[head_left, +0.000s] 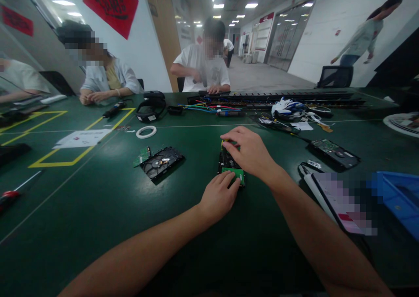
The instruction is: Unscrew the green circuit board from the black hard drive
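Head view: two bare hands were busy over a green worktop.
Left hand: its fingers lay over a green board; whether they gripped it, I couldn't tell.
Black drive: sat on the worktop under both hands, the board at its near end.
Right hand: fingers pinched a yellow piece, mostly hidden, above the drive's far end.
Off left: an opened drive, then a white ring.
Across: someone in a white shirt sat facing us.
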Available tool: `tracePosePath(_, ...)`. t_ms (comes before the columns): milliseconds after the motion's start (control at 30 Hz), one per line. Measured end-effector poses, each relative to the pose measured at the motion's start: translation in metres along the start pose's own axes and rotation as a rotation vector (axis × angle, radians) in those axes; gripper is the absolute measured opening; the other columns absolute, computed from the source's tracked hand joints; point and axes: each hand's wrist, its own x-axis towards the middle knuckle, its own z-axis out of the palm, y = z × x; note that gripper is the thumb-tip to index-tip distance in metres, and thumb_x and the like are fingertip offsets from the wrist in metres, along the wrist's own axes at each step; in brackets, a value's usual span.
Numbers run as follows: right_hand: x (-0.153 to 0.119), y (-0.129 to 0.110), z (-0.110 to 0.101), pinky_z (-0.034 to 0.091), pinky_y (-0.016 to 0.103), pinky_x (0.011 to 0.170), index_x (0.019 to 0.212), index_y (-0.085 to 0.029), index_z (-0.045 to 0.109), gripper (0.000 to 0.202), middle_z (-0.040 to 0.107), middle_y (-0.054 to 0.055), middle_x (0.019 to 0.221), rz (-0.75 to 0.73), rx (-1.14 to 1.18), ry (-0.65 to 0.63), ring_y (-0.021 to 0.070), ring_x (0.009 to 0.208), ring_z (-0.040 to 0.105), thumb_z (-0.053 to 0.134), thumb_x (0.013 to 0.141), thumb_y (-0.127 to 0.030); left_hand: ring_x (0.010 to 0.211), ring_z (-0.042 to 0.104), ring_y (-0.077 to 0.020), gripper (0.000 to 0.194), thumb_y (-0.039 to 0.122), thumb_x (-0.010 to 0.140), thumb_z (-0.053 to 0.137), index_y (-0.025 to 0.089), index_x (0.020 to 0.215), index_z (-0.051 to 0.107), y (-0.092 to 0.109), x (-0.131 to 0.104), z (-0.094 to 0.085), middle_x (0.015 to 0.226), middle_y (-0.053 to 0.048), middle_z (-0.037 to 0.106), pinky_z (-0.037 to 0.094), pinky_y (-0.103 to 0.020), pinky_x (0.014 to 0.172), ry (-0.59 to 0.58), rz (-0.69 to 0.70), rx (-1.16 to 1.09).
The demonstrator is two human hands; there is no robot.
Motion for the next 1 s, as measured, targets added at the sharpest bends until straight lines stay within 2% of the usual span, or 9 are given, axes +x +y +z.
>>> tracePosePath(133,0.0004,-0.0007,0.0013,0.050,0.038,0.092,0.104,-0.022,0.077,0.017,0.075,0.008,0.106,0.023,-0.030,-0.001,0.0232,0.100,0.068,0.064,0.101,-0.033,0.133,0.060,-0.0302,0.033,0.021,0.103,0.052,0.015,0.134,0.062,0.0003,-0.0001,-0.0004,0.138,-0.016,0.064,0.053,-0.047,0.110,-0.005,0.000,0.007)
tracePosePath(233,0.0003,-0.0027,0.0000,0.049,0.038,0.094,0.100,-0.022,0.075,0.012,0.076,0.008,0.105,0.015,-0.043,-0.010,0.0238,0.101,0.068,0.063,0.100,-0.025,0.133,0.060,-0.0306,0.033,0.021,0.103,0.053,0.015,0.133,0.063,-0.0001,-0.0005,0.0002,0.138,-0.016,0.064,0.052,-0.046,0.112,-0.004,0.002,0.019)
tracePosePath(367,-0.0002,-0.0038,-0.0014,0.050,0.039,0.096,0.112,-0.019,0.072,0.019,0.077,0.009,0.115,0.011,-0.025,-0.003,0.0248,0.105,0.070,0.061,0.098,-0.017,0.131,0.061,-0.0301,0.032,0.021,0.103,0.053,0.016,0.133,0.063,-0.0006,-0.0008,0.0000,0.138,-0.015,0.064,0.052,-0.046,0.112,0.002,0.011,0.034)
tracePosePath(633,-0.0001,-0.0005,-0.0008,0.050,0.039,0.098,0.105,-0.020,0.074,0.018,0.076,0.009,0.110,-0.048,-0.001,0.000,0.0240,0.106,0.069,0.060,0.096,-0.015,0.133,0.060,-0.0305,0.032,0.022,0.104,0.052,0.016,0.134,0.062,-0.0011,-0.0008,0.0022,0.137,-0.015,0.064,0.053,-0.047,0.110,0.003,0.011,0.023)
tracePosePath(833,0.0003,-0.0027,-0.0023,0.050,0.037,0.092,0.099,-0.021,0.074,0.011,0.077,0.007,0.103,-0.064,0.009,-0.046,0.0231,0.099,0.069,0.064,0.098,-0.023,0.133,0.060,-0.0294,0.030,0.021,0.104,0.051,0.016,0.132,0.063,0.0003,-0.0001,-0.0005,0.136,-0.014,0.065,0.054,-0.046,0.110,-0.001,0.004,0.014)
tracePosePath(1000,0.0006,-0.0051,-0.0045,0.050,0.039,0.096,0.112,-0.019,0.072,0.019,0.078,0.008,0.114,-0.017,-0.002,-0.042,0.0248,0.104,0.071,0.061,0.097,-0.017,0.133,0.060,-0.0300,0.032,0.020,0.104,0.053,0.015,0.133,0.063,0.0003,0.0001,-0.0021,0.137,-0.016,0.064,0.052,-0.046,0.111,-0.002,0.013,0.033)
